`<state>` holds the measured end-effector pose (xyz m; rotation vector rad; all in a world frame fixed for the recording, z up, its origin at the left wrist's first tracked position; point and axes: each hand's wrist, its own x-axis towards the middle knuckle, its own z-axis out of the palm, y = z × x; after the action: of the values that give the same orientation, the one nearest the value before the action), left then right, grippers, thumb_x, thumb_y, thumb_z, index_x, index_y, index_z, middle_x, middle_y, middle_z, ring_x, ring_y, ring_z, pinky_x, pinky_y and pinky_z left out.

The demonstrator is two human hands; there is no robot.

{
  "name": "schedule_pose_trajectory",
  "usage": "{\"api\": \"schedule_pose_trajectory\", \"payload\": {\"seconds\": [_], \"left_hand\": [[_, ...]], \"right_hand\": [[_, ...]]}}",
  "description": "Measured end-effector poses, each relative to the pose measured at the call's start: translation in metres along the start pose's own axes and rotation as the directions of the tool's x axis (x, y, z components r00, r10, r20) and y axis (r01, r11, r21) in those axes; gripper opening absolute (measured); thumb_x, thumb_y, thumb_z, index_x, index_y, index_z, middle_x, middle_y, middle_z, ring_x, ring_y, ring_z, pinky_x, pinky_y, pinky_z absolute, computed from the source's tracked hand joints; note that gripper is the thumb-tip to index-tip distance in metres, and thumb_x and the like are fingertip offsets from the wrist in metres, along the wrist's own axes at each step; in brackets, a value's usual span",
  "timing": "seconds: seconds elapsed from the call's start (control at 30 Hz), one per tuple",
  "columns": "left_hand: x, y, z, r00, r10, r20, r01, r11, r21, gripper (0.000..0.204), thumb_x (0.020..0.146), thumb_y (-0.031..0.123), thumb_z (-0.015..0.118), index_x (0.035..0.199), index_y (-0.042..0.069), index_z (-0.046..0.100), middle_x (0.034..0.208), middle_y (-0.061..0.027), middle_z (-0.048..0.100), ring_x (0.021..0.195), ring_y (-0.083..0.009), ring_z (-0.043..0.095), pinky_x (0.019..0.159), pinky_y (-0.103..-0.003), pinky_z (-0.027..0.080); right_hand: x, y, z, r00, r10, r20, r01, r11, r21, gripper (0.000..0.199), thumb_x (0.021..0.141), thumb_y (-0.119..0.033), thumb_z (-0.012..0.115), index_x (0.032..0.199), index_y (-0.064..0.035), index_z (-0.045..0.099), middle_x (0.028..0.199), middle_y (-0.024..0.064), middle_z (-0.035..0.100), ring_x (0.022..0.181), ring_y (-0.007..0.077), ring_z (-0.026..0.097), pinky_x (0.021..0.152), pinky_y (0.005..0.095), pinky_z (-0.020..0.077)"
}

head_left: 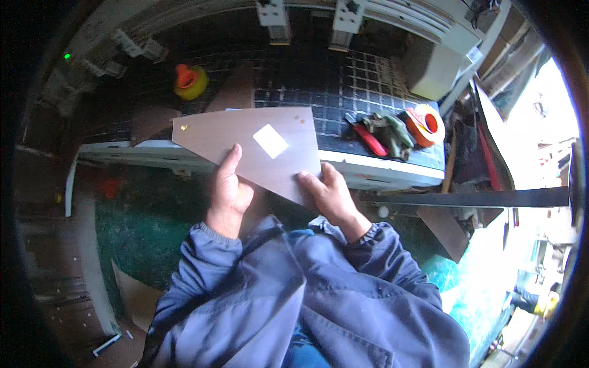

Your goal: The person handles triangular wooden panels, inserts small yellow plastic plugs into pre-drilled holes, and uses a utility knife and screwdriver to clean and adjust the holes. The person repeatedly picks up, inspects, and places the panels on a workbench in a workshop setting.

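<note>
A flat greyish-brown panel (233,132) with one slanted side is held up in front of me. It has a white square opening or patch (270,141) near its middle and small round marks close to two corners; I cannot tell whether the square is a hole or a label. My left hand (230,187) grips the slanted lower edge, thumb on the face. At the lower right corner, my right hand (331,195) pinches the panel with its thumb on top. The fingers of both hands are mostly hidden beneath the panel.
Behind the panel stretches a machine bed (343,73) with a dark grid surface. An orange and yellow tape roll (191,83) lies at its left. At its right are a red-handled tool (370,138), a dark green cloth or glove (392,134) and another tape roll (427,125).
</note>
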<state>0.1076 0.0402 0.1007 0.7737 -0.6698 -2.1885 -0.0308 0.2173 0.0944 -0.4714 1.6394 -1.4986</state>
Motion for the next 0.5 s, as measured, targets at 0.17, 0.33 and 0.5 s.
{"api": "schedule_pose_trajectory", "payload": {"seconds": [0.17, 0.33, 0.5], "left_hand": [[0.003, -0.041, -0.019, 0.979, -0.204, -0.001, 0.204, 0.979, 0.025, 0.048, 0.095, 0.016, 0.077, 0.137, 0.003, 0.057, 0.129, -0.0083, 0.064, 0.126, -0.0252, 0.057, 0.110, -0.044, 0.045], [0.046, -0.057, -0.021, 0.964, -0.235, 0.127, 0.190, 0.936, 0.295, 0.046, 0.096, 0.019, 0.075, 0.136, 0.006, 0.055, 0.124, -0.0072, 0.066, 0.112, -0.0201, 0.063, 0.098, -0.039, 0.052], [0.123, -0.043, -0.022, 0.964, 0.117, 0.240, -0.254, 0.674, 0.694, 0.047, 0.095, 0.007, 0.075, 0.137, 0.000, 0.056, 0.126, -0.0162, 0.067, 0.117, -0.0236, 0.067, 0.102, -0.036, 0.055]], "right_hand": [[-0.004, 0.039, -0.023, 0.982, 0.150, -0.116, -0.130, 0.978, 0.162, 0.044, 0.101, -0.023, 0.072, 0.127, 0.0096, 0.059, 0.106, 0.0121, 0.071, 0.093, 0.0149, 0.066, 0.085, 0.0308, 0.0558], [0.042, 0.048, -0.046, 0.969, 0.067, -0.239, -0.036, 0.991, 0.130, 0.037, 0.102, -0.019, 0.069, 0.126, 0.0096, 0.063, 0.110, 0.0144, 0.075, 0.095, 0.0158, 0.069, 0.085, 0.0306, 0.0576], [0.135, 0.022, -0.056, 0.932, 0.058, -0.357, -0.008, 0.990, 0.141, 0.036, 0.102, -0.019, 0.069, 0.120, 0.0112, 0.064, 0.103, 0.0131, 0.074, 0.085, 0.0150, 0.071, 0.073, 0.0290, 0.0607]]}}
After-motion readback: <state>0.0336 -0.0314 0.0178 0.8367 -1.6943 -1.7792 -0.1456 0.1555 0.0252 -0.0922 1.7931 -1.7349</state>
